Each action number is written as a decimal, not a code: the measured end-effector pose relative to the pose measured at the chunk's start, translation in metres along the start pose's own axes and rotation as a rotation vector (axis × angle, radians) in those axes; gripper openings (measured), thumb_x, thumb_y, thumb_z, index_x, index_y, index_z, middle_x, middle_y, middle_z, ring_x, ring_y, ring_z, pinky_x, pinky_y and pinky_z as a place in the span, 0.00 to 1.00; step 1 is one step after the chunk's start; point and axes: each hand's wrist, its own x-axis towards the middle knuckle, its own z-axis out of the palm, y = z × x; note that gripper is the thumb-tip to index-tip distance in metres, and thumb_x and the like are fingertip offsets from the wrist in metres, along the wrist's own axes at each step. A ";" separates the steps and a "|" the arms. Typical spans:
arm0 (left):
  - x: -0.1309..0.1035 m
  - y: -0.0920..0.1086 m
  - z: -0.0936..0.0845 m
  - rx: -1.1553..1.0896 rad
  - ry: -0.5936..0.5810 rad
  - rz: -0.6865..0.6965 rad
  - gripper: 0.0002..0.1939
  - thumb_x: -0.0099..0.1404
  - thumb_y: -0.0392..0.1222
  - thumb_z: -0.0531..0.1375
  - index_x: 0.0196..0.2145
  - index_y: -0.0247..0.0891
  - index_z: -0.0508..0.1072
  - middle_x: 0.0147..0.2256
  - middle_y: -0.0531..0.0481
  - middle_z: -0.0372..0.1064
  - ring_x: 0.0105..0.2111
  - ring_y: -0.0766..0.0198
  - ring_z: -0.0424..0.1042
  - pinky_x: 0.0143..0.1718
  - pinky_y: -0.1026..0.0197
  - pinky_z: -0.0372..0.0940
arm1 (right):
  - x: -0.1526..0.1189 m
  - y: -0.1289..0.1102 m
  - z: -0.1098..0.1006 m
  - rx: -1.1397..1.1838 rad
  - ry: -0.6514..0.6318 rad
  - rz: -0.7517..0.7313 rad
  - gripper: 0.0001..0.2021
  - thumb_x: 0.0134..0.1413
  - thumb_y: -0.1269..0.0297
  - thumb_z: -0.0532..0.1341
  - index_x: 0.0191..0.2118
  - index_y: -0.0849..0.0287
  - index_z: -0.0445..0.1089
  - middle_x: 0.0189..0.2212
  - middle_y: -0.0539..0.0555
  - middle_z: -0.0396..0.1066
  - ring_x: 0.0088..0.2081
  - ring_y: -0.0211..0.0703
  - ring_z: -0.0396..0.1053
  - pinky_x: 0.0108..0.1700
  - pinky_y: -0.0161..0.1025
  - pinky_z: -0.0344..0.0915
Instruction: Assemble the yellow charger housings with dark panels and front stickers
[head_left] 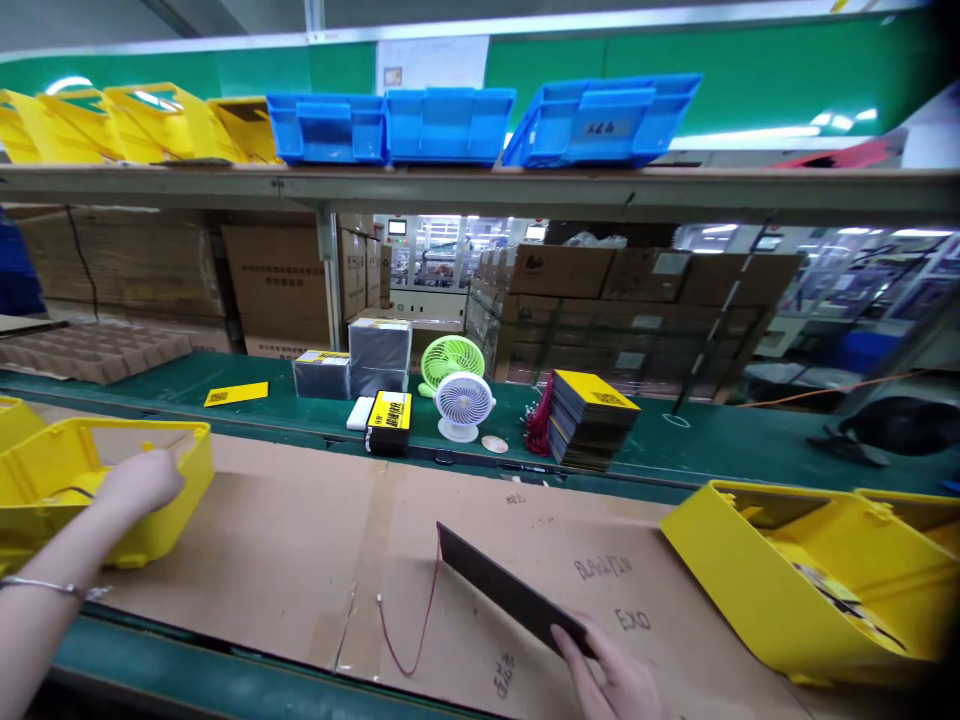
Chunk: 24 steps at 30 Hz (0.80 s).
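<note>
My right hand [611, 675] grips the near end of a thin dark panel [502, 585], thumb on one side and fingers on the other. The panel is tilted on edge above the cardboard. From its far corner a thin red-and-black wire [429, 620] hangs down and curls toward a small white connector [379, 598]. At the left, my left hand [146, 482] reaches into a yellow bin [169, 520]; its fingers are hidden, so what they touch cannot be seen. A thin dark cable shows inside that bin beside the hand.
Another yellow bin [739, 580] with small parts stands at the right. Behind the cardboard [277, 540] are a stack of yellow-topped panels [592, 420] with red wires, a white fan [463, 402], a green fan [454, 358] and boxes. Overhead, a shelf [450, 187] holds blue and yellow bins.
</note>
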 end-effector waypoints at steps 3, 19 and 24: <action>-0.032 0.058 0.024 -0.029 -0.157 0.154 0.10 0.53 0.45 0.55 0.25 0.36 0.70 0.26 0.46 0.72 0.34 0.49 0.71 0.39 0.52 0.61 | 0.017 -0.005 -0.003 -0.010 0.046 0.057 0.16 0.53 0.52 0.54 0.36 0.58 0.72 0.30 0.55 0.75 0.31 0.45 0.73 0.33 0.33 0.70; -0.211 0.215 0.063 -0.594 -0.712 0.793 0.18 0.56 0.51 0.56 0.45 0.52 0.71 0.48 0.49 0.69 0.48 0.51 0.66 0.50 0.51 0.58 | 0.091 0.001 -0.064 0.285 0.257 0.254 0.17 0.47 0.56 0.61 0.41 0.62 0.69 0.32 0.57 0.74 0.34 0.47 0.71 0.37 0.41 0.69; -0.152 0.207 0.066 -0.907 -0.146 0.534 0.12 0.58 0.43 0.54 0.40 0.46 0.72 0.47 0.50 0.68 0.49 0.58 0.64 0.53 0.55 0.55 | 0.111 -0.016 -0.066 0.318 0.069 0.161 0.16 0.49 0.57 0.60 0.41 0.61 0.70 0.37 0.56 0.73 0.39 0.47 0.70 0.42 0.43 0.67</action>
